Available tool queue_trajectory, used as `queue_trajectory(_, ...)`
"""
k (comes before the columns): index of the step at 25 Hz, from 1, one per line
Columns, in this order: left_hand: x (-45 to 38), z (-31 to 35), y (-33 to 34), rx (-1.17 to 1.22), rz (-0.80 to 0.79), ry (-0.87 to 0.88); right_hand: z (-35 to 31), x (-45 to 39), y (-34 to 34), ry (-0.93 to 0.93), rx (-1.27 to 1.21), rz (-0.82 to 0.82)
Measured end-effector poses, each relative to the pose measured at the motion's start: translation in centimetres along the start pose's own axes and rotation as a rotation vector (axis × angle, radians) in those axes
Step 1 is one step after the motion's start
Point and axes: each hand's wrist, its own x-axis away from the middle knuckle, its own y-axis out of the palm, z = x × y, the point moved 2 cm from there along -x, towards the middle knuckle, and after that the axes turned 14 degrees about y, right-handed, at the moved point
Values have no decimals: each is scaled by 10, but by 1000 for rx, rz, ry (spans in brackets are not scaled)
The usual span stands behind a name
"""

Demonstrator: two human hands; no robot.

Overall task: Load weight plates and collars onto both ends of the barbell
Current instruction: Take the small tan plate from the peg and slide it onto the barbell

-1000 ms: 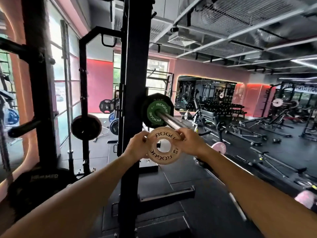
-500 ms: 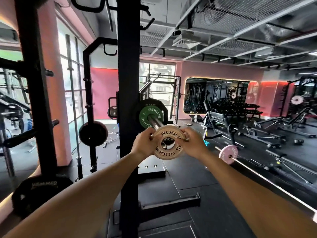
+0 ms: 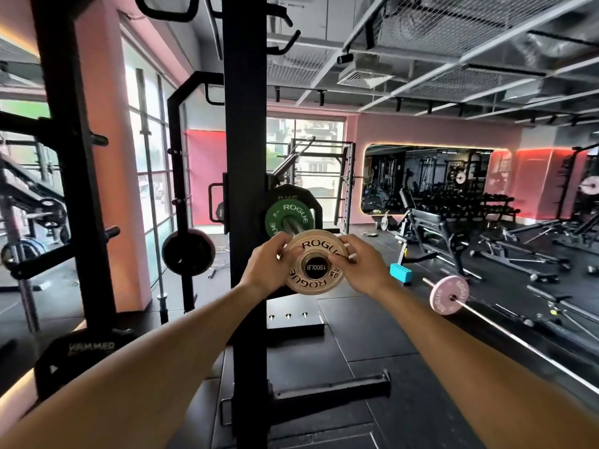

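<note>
Fingers of left hand point(image 3: 265, 270) and right hand point(image 3: 363, 270) pinch tan plate point(image 3: 316, 265) on barbell sleeve point(image 3: 293, 224).

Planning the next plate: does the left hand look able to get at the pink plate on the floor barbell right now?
Probably not. The left hand grips the tan plate at the barbell sleeve, and the pink plate lies low, far off to the right beyond the right hand.

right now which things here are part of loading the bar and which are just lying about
Part of the job:
- small tan Rogue plate, held by left hand and right hand
- steel barbell sleeve
- green Rogue plate already on it
- black plate behind it

Lying about:
- pink plate on a floor bar
- turquoise block
- black Hammer plate
</note>
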Motion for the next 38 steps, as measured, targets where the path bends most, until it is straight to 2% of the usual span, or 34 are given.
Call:
queue_trajectory(3, -11, -10, 4, 19, 37, -68, 4, -20, 9, -6, 1, 5)
queue_trajectory(8, -37, -33, 7, 23, 28, -76, 16, -60, 24, 8, 20, 3)
queue_trajectory(23, -141, -160, 27, 37, 29, -112, 29, -206, 87, -26, 129, 50)
queue_trajectory(30, -170, -194, 28, -119, 6, -66, 35, -257, 109, -38, 142, 14)
queue_trajectory(32, -170, -207, 30, -207, 51, -74, 39, -271, 114, -31, 129, 0)
queue_trajectory(38, -191, -224, 37, -285, 147, -148, 49, -302, 117, -62, 108, 104)
